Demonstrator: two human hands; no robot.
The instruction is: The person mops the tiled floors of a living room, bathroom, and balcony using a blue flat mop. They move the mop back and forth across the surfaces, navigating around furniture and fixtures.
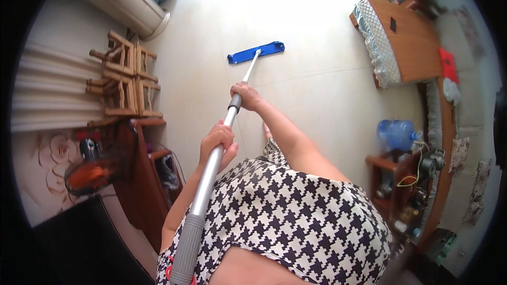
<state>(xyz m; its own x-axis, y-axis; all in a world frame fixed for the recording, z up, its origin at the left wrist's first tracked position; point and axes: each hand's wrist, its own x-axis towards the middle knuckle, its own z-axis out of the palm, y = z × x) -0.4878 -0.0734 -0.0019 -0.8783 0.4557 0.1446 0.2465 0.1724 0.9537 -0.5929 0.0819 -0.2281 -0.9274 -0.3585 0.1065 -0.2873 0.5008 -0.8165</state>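
A flat mop with a long silver pole slants from near my chest out to the floor. Its wide blue head (256,53) lies flat on the pale tiles ahead of me. My right hand (246,96) is the farther one, closed round the pole by its grey collar. Lower down, my left hand (217,141) wraps the silver tube (207,179), its fingers partly hidden behind it. The ribbed grey grip (188,245) at the pole's near end rests by my patterned dress, held by neither hand.
Wooden stools (127,82) are stacked on the left, near a dark red cabinet (140,190) and a fan (90,174). To the right stand a bed (404,39) with a brown mat, a blue water jug (396,134) and a wooden shelf (383,164). Pale tiled floor (311,95) lies between.
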